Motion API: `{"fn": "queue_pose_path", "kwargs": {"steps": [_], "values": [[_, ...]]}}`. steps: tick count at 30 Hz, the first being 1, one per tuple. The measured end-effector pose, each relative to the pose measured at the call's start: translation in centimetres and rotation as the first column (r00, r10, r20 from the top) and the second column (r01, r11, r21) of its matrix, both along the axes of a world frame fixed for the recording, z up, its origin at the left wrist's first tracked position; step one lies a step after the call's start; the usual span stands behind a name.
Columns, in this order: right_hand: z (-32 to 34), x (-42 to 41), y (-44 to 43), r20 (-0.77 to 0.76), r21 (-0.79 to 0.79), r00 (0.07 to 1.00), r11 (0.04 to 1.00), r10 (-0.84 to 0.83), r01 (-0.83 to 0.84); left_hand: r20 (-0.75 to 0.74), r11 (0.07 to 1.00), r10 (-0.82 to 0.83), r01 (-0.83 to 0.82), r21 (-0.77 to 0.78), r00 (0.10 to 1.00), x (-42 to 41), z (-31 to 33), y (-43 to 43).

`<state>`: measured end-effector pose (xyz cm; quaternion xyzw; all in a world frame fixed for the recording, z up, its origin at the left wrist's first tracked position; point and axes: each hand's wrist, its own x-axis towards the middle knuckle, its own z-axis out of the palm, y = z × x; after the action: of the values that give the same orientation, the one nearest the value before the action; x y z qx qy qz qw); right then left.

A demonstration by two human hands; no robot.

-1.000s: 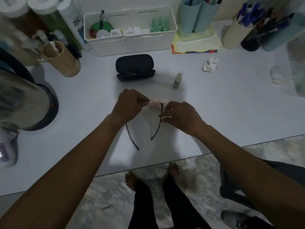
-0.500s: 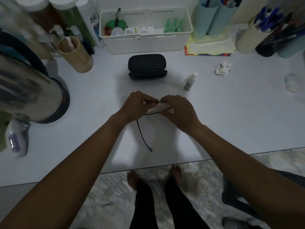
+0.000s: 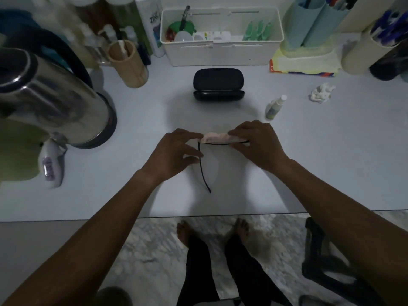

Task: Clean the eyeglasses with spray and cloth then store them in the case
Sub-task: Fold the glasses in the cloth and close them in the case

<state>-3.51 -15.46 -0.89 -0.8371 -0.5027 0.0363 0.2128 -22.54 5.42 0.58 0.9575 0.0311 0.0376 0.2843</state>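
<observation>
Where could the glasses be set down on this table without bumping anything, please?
Bare patches: between the case and the hands; right of the spray bottle, below the crumpled tissue; and left of the left hand, below the kettle. The back edge is crowded with the bin and cups.

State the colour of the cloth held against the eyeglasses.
Pale pink cloth, best seen in the head view.

hands (image 3: 174, 151) wiping eyeglasses (image 3: 204, 168) (pink cloth (image 3: 217, 137))

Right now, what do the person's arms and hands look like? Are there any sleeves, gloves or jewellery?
Both forearms are bare up to the frame edge: no sleeves show. The left hand and right hand wear no gloves. I see no rings, watch or bracelet, though the picture is dim.
</observation>
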Motion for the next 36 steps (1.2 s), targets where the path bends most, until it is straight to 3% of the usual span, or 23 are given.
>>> {"fn": "queue_pose_path", "kwargs": {"steps": [9,14,21,25,30,33,36], "values": [[0.7,-0.2,0.4,-0.096,0.003,0.995,1.000,-0.012,0.013,0.047,0.992,0.010,-0.015,0.126,0.999,1.3,-0.5,-0.1],[0.6,-0.1,0.5,-0.129,-0.007,0.992,1.000,-0.002,0.001,0.179,0.975,0.125,-0.154,0.159,0.976,1.7,-1.5,-1.4],[-0.3,0.2,0.5,-0.064,-0.009,0.994,0.996,0.083,-0.084,0.242,0.945,0.262,-0.299,0.132,0.934,2.6,-1.8,-2.3],[-0.3,0.2,0.6,-0.009,-0.002,0.993,0.993,0.115,-0.115,0.185,0.965,0.192,-0.220,0.142,0.964,2.8,-2.7,-2.1],[-0.2,0.3,0.5,-0.096,-0.047,0.987,0.990,0.131,-0.136,0.021,0.992,0.068,-0.069,0.103,0.997,3.7,-3.1,-1.6],[-0.2,0.4,0.1,-0.199,-0.081,0.974,0.989,0.110,-0.128,0.041,0.993,0.062,-0.066,0.099,0.997,4.1,-2.8,-1.6],[-0.4,0.4,-0.1,-0.166,-0.060,0.976,0.987,0.138,-0.149,0.075,0.994,0.057,-0.064,0.088,0.996,4.0,-2.8,-1.3]]}}
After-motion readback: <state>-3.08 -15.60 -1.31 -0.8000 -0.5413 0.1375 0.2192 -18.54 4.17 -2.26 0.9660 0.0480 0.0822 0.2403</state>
